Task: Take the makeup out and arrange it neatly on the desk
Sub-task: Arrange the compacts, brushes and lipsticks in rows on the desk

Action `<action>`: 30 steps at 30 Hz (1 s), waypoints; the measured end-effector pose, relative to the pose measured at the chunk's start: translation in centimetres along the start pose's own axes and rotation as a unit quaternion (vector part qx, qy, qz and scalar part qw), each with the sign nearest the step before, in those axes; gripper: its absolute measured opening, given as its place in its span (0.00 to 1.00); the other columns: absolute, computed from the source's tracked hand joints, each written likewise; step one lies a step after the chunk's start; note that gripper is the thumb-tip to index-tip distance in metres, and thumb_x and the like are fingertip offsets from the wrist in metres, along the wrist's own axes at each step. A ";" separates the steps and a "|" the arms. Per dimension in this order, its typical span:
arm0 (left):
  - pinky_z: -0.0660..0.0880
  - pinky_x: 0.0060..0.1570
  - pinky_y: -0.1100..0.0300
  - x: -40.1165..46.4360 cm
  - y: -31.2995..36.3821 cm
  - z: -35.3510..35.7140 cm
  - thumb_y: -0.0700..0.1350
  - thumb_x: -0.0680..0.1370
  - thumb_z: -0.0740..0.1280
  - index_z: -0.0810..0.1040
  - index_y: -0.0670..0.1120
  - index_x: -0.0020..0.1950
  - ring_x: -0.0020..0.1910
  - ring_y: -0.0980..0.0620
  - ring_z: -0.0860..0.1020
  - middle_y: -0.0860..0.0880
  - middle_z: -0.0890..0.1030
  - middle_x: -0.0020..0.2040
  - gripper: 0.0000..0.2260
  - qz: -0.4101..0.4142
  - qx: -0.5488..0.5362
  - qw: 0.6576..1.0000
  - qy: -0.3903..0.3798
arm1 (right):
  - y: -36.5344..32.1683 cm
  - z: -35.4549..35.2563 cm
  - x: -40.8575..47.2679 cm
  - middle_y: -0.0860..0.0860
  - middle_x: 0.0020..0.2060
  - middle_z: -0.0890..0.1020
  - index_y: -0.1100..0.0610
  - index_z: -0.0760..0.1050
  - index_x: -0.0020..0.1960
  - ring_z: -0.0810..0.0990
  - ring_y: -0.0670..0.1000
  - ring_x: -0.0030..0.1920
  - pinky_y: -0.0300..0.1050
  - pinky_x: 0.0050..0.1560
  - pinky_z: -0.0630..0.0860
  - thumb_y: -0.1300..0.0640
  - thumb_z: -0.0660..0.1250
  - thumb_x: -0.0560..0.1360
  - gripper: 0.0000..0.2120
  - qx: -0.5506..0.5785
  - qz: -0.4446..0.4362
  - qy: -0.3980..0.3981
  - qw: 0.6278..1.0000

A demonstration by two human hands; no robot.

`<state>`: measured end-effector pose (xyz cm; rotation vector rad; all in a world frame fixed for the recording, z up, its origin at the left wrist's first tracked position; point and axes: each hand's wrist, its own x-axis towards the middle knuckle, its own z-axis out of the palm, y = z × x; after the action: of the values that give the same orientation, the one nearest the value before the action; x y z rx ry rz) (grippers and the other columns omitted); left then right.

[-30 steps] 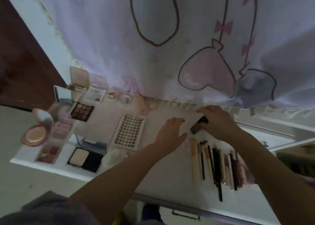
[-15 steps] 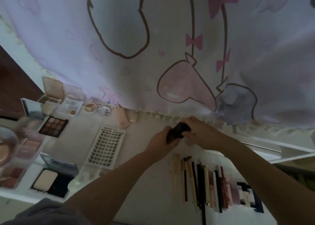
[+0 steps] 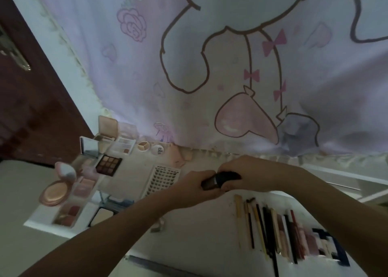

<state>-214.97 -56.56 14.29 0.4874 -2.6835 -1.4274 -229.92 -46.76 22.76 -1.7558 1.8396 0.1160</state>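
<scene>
I hold a short dark brush [image 3: 220, 179] between both hands, just above the white desk [image 3: 201, 232] near its back edge. My left hand [image 3: 196, 187] curls round the bristle end, fingers wrapped under it. My right hand [image 3: 249, 175] closes over the dark handle end from above, thumb and fingers pinching it. The two hands touch each other around the brush.

To the right of my hands, a row of pencils and thin brushes [image 3: 266, 228] lies side by side on the desk, with lipsticks and small tubes [image 3: 304, 239] next to them at the far right; that end is blurred.

To the left, a white card of false lashes [image 3: 162, 180] lies flat beside my left wrist. Further left sits a dark eyeshadow palette [image 3: 109, 165] with brown squares, and behind it an open white compact with a mirror [image 3: 89, 145], a pale palette [image 3: 125, 146], a small round pot [image 3: 143, 146] and a white lid [image 3: 158, 150]. At the left edge lie a round pink compact [image 3: 56, 192], open, a blush palette [image 3: 69, 213] and a black powder case [image 3: 102, 217] partly hidden by my left forearm.

A pale curtain [image 3: 231, 66] with pink bows and a cartoon outline hangs behind the desk, and a dark wooden door [image 3: 31, 100] stands to the left.
</scene>
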 end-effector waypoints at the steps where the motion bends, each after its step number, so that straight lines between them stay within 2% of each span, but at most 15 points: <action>1: 0.64 0.30 0.69 -0.6 0.1 -0.3 0.53 0.76 0.67 0.75 0.45 0.49 0.27 0.63 0.70 0.55 0.72 0.32 0.12 0.004 0.001 1.000 -0.006 | -0.5 0.2 -0.3 0.49 0.43 0.79 0.52 0.74 0.52 0.77 0.49 0.42 0.45 0.46 0.73 0.46 0.62 0.77 0.11 0.007 -0.004 0.002 1.000; 8: 0.64 0.32 0.65 -2.6 0.2 -1.1 0.54 0.75 0.67 0.73 0.47 0.41 0.26 0.61 0.68 0.55 0.70 0.30 0.11 -0.008 -0.007 0.999 -0.045 | -2.4 1.0 -0.8 0.49 0.43 0.79 0.50 0.74 0.52 0.76 0.47 0.41 0.43 0.45 0.73 0.46 0.62 0.77 0.10 0.026 -0.011 0.001 1.000; 13: 0.68 0.33 0.64 -2.6 0.7 -1.7 0.56 0.74 0.69 0.71 0.49 0.43 0.29 0.58 0.70 0.54 0.72 0.33 0.12 -0.037 0.025 0.994 -0.101 | -1.5 1.6 -1.0 0.48 0.45 0.81 0.47 0.74 0.56 0.78 0.45 0.42 0.39 0.45 0.74 0.46 0.63 0.77 0.10 0.084 0.006 -0.005 0.996; 16: 0.66 0.35 0.62 -2.1 0.8 -2.1 0.54 0.75 0.68 0.69 0.49 0.43 0.32 0.57 0.70 0.53 0.71 0.35 0.11 -0.032 0.054 0.988 -0.139 | -0.5 2.2 -0.7 0.46 0.46 0.81 0.45 0.74 0.54 0.78 0.42 0.43 0.38 0.46 0.75 0.48 0.64 0.77 0.07 0.128 0.000 -0.004 0.992; 19: 0.65 0.35 0.64 -2.0 -0.4 -3.3 0.53 0.76 0.67 0.68 0.53 0.43 0.33 0.59 0.69 0.55 0.71 0.37 0.09 -0.036 0.081 0.983 -0.162 | 1.4 2.2 -1.4 0.45 0.45 0.81 0.46 0.74 0.53 0.80 0.42 0.43 0.38 0.46 0.78 0.50 0.65 0.77 0.06 0.156 0.019 0.010 0.987; 21: 0.65 0.35 0.64 -2.0 -1.9 -4.4 0.52 0.76 0.67 0.66 0.55 0.40 0.34 0.60 0.69 0.55 0.71 0.37 0.10 -0.067 0.081 0.984 -0.142 | 2.7 1.8 -2.4 0.46 0.44 0.81 0.49 0.76 0.54 0.81 0.42 0.42 0.39 0.43 0.80 0.53 0.65 0.77 0.06 0.261 0.047 0.062 0.962; 23: 0.68 0.36 0.66 -1.4 -3.1 -5.1 0.50 0.77 0.67 0.69 0.51 0.44 0.33 0.60 0.70 0.54 0.72 0.38 0.07 -0.103 0.042 0.990 -0.092 | 3.3 1.8 -1.9 0.45 0.46 0.80 0.48 0.75 0.54 0.80 0.38 0.43 0.35 0.44 0.77 0.54 0.65 0.77 0.07 0.353 0.056 0.131 0.925; 24: 0.69 0.35 0.69 -0.7 -3.5 -5.0 0.48 0.77 0.66 0.71 0.48 0.48 0.34 0.61 0.70 0.54 0.73 0.39 0.06 -0.121 0.012 0.990 -0.066 | 3.4 2.1 -0.8 0.44 0.49 0.79 0.47 0.75 0.54 0.78 0.37 0.46 0.33 0.46 0.74 0.53 0.65 0.77 0.07 0.363 0.062 0.160 0.916; 26: 0.70 0.35 0.72 1.3 -3.8 -4.1 0.47 0.79 0.64 0.70 0.45 0.54 0.37 0.60 0.73 0.53 0.74 0.40 0.08 -0.152 -0.040 0.987 -0.025 | 3.8 3.5 2.2 0.46 0.53 0.76 0.48 0.74 0.57 0.76 0.42 0.52 0.35 0.49 0.70 0.52 0.64 0.78 0.08 0.365 0.091 0.196 0.906; 30: 0.71 0.44 0.63 4.6 -5.7 -1.4 0.44 0.76 0.67 0.74 0.44 0.57 0.48 0.50 0.76 0.47 0.78 0.48 0.11 -0.181 -0.057 0.981 0.050 | 6.1 7.3 7.5 0.53 0.54 0.74 0.59 0.67 0.64 0.74 0.50 0.50 0.41 0.47 0.71 0.53 0.62 0.79 0.17 0.356 0.188 0.195 0.894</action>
<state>-217.69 -62.05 9.99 1.0509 -2.5065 -1.5760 -232.76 -49.38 11.31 -0.9399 2.1045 -0.7251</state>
